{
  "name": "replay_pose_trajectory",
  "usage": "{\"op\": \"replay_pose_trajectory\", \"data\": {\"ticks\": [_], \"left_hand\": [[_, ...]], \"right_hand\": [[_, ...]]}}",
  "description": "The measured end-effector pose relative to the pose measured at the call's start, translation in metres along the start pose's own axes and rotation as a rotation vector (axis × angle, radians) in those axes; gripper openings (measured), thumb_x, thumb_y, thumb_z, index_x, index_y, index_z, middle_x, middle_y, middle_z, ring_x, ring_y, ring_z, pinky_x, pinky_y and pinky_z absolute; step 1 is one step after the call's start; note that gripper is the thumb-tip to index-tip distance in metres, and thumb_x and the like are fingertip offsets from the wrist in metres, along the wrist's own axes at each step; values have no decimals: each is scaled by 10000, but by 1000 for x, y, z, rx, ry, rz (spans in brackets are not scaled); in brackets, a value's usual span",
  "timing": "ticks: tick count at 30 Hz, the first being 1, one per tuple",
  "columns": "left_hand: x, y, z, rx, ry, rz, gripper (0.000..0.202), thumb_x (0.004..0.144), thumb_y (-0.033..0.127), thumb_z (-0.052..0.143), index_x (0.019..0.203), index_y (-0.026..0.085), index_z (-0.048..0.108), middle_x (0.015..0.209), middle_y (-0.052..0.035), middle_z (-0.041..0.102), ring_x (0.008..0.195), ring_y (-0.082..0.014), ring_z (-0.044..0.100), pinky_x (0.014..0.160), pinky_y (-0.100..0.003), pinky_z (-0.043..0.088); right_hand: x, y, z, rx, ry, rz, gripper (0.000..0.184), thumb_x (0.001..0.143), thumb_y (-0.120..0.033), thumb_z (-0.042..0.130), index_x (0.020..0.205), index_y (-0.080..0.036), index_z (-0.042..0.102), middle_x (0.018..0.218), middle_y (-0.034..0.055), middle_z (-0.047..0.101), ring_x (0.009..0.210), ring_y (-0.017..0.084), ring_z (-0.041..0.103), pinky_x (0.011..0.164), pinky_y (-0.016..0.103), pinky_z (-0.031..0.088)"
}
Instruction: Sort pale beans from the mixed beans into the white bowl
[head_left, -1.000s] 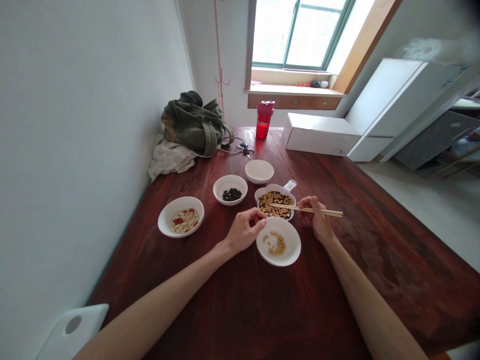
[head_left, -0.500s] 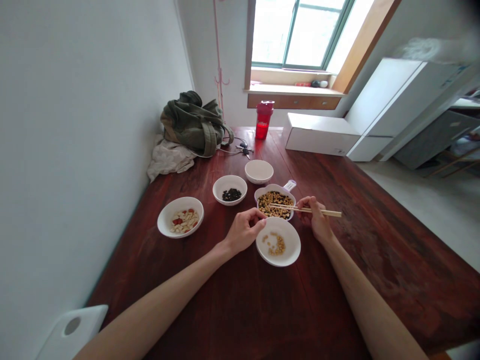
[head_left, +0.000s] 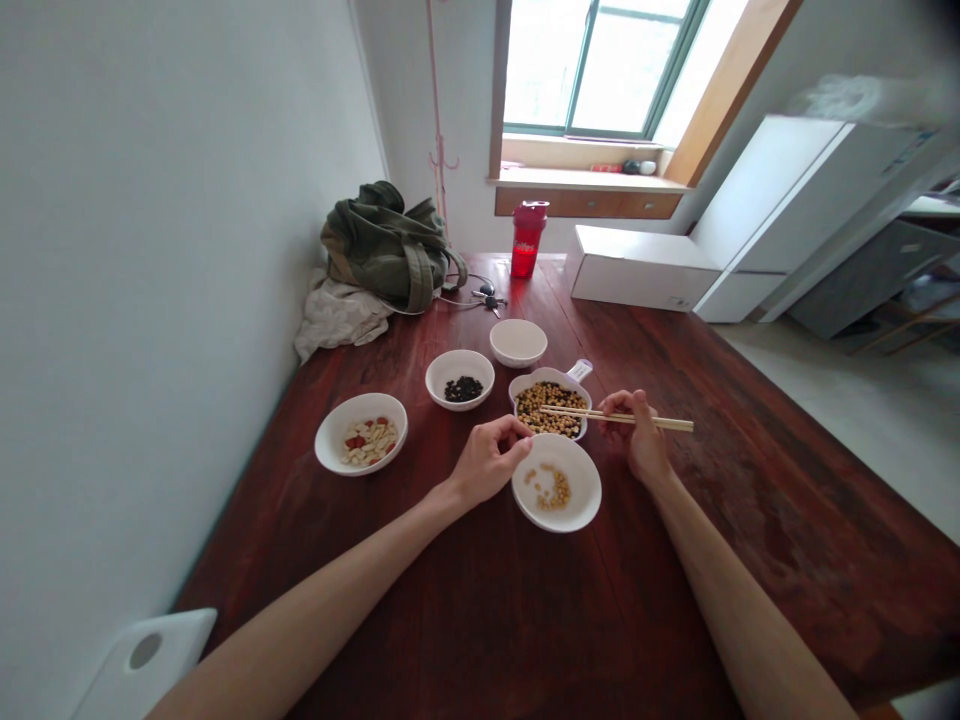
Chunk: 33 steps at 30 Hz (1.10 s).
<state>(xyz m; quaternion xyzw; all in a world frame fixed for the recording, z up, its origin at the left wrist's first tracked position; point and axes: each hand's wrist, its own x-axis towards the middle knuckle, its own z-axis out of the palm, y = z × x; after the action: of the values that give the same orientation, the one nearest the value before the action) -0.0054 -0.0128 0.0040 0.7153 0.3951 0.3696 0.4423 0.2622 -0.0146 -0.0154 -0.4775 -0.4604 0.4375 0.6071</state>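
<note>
Our right hand [head_left: 641,435] and its chopsticks [head_left: 681,425] had shifted slightly to the right since half a second earlier, while our left hand [head_left: 489,464] held its place. Under everything stretched the dark red table [head_left: 450,620]. Along its far side we had a long white box [head_left: 637,272], and by the left wall an olive bag [head_left: 382,250] slumped on a crumpled pale cloth [head_left: 341,318]. Between bag and box a red bottle [head_left: 527,240] stood upright.

Closer to us, our left hand pinched the rim of the near bowl [head_left: 583,503] between thumb and fingers; our right hand grasped the chopsticks, just beside the lobed dish [head_left: 541,376]. Well to the left sat the nut bowl [head_left: 331,435], then the black-bean bowl [head_left: 460,364], and behind the dish the farthest bowl [head_left: 517,342]. The dish sat directly beyond the near bowl, its short handle pointing away and right; whether the two touched we could not tell.

We held the chopsticks nearly level, their tips at the mixed beans [head_left: 541,424] in the dish; whether they gripped one was too small to see. Keys [head_left: 491,302] lay near the bag. Smallest were the loose yellow beans [head_left: 561,492] on the bottom of the near bowl.
</note>
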Motion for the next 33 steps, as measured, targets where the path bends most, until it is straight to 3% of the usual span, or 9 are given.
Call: {"op": "replay_pose_trajectory", "data": {"ticks": [4,10,22,28,33], "left_hand": [[0,0,0,-5,-1,-7,226,920,328,601,912,131,713,695,0,595,630,-115,502,602,-230,380],[0,0,0,-20,6,-1,228,916,331,608,911,133,721,684,1,591,619,-114,499,594,-228,378],[0,1,0,-28,11,-1,231,913,339,616,912,133,719,698,-6,612,626,-118,514,598,-228,387],[0,0,0,-22,-2,-15,232,921,336,607,927,131,714,694,1,597,623,-114,501,594,-227,376],[0,0,0,-15,1,-4,225,917,327,600,913,132,713,700,-3,601,630,-119,509,602,-231,379]], "right_hand": [[0,0,-2,44,-31,7,569,942,-707,459,765,-205,659,750,39,652,550,124,559,412,217,385],[-3,-3,1,-35,-65,22,605,936,-748,400,764,-220,641,601,8,568,491,135,497,409,230,366],[-2,-1,3,-103,-57,-14,579,941,-730,427,766,-225,647,625,12,576,504,143,493,428,251,366],[-5,-3,3,-240,-14,-142,545,974,-662,452,748,-220,676,633,22,600,531,147,503,468,269,376],[-7,-4,4,-246,20,-163,561,986,-654,432,741,-218,686,626,28,611,534,154,519,470,275,380]]}}
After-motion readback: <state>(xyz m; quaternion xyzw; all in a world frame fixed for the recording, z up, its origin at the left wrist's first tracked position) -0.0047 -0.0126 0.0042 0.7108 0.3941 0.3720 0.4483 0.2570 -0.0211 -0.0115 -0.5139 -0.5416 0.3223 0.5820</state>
